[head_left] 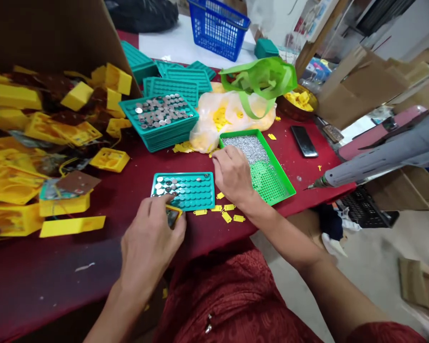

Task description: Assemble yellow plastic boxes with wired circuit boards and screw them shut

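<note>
2 hands: L point(152, 243) closed on yellow tag point(174, 208), R point(232, 174) open on green tray point(275, 162)

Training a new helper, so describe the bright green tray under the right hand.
On the dark red table, look by the right hand. Under its fingers sits a shallow green tray. Unlike the teal trays nearby, it holds fine silver bits heaped at its far end and a holed grid at the near end.

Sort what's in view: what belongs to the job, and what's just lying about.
In use: left hand gripping a yellow plastic tag; right hand; green tray of silver pellets; teal tray of silver discs.

Lying about: black smartphone; blue plastic basket; green tote bag.
</note>
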Tool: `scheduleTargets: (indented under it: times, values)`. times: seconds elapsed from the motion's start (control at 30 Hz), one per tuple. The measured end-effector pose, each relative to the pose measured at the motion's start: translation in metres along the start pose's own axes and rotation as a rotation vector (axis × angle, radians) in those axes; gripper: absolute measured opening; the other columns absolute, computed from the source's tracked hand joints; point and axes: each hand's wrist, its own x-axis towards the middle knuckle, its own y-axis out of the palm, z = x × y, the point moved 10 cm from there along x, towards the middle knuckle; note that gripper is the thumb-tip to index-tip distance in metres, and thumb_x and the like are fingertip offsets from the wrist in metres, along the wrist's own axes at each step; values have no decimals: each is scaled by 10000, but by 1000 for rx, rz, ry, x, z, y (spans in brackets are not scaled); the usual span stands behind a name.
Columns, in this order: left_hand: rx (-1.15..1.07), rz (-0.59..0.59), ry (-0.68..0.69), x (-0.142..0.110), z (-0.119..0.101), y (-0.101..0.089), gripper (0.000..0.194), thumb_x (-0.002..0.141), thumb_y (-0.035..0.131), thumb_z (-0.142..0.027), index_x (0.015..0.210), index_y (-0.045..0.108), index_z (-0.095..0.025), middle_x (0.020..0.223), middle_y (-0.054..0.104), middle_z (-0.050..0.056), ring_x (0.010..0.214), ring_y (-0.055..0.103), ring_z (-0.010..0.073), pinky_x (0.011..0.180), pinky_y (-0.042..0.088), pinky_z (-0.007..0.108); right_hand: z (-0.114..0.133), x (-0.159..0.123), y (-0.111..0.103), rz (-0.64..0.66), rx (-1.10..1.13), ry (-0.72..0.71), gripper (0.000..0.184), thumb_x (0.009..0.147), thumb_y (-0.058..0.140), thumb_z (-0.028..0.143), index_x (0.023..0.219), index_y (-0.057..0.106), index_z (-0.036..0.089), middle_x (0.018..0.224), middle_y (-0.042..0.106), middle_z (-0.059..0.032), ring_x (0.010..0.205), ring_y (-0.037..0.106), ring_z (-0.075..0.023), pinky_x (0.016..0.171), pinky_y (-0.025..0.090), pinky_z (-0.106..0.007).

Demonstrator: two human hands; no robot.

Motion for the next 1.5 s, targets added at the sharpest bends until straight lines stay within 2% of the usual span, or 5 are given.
scheduleTargets:
  times: [0.3,0.67,0.87,1.1,1.5]
  values:
    - [29,-96,-89,-4,-7,-1,322,863,568,-261,1171,594,-170,1144,662,113,957,681,294,722,528,355,-8,9,-3,-68,163,-16,280,983,402,157,971,680,125,966,646,-122,937,540,-233,862,412,-367]
    - [-167,-47,-42,-9,-5,4,388,833,556,-161,1211,603,-89,1167,610,177,1003,649,316,833,544,434,28,-3,43,248,-11,-259,253,943,493,145,851,728,142,899,645,-149,836,493,-244,694,366,-370]
    - [-652,-104,-146,-13,23,-10,430,797,662,-290,1202,647,-148,1078,582,118,988,620,258,919,504,431,29,-7,38,231,-17,-238,287,948,397,97,879,675,125,927,626,-145,855,519,-226,728,395,-348]
    - [-1647,146,-467,-28,29,32,526,788,760,-397,1231,604,-161,1159,686,115,1009,670,234,777,547,308,36,-13,38,228,-6,-214,277,967,415,159,947,690,131,935,636,-135,863,545,-217,734,409,-330]
    - [-1913,256,-581,-41,21,48,304,875,678,-299,1150,729,-180,1057,730,97,915,709,218,731,606,297,35,-17,32,241,134,-231,162,893,516,123,866,676,115,895,631,-121,858,560,-219,772,441,-352]
